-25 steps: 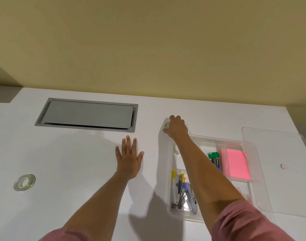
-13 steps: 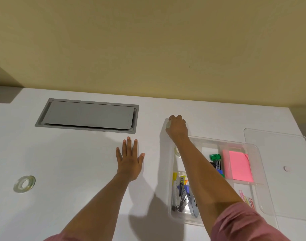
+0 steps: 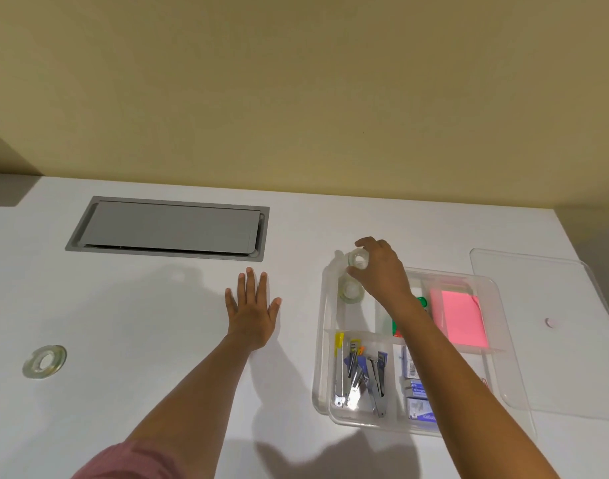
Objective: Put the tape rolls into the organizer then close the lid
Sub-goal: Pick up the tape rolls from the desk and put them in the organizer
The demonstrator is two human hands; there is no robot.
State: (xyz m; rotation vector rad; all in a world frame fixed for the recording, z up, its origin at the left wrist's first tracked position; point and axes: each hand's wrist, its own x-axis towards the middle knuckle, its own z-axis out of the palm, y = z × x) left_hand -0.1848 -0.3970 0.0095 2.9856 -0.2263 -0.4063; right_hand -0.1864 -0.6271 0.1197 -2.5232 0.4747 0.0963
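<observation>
My right hand [image 3: 382,271] holds a small clear tape roll [image 3: 358,260] just above the far left corner of the clear plastic organizer [image 3: 322,357]. Another clear tape roll [image 3: 350,290] lies in the organizer's far left compartment, right below the held one. A third, flatter tape roll [image 3: 44,361] rests on the white table far to the left. My left hand [image 3: 253,312] lies flat on the table with fingers spread, left of the organizer. The clear lid [image 3: 555,340] lies on the table to the right of the organizer.
The organizer also holds pink sticky notes [image 3: 463,316], green clips [image 3: 423,300], staple boxes [image 3: 415,385] and metal tools [image 3: 362,375]. A grey recessed cable hatch [image 3: 168,228] sits in the table at the far left. A yellow wall rises behind the table.
My right hand has lifted from the table's far side beyond the organizer and now shows a tape roll in its fingers, over the far left compartment. My left hand stays flat.
</observation>
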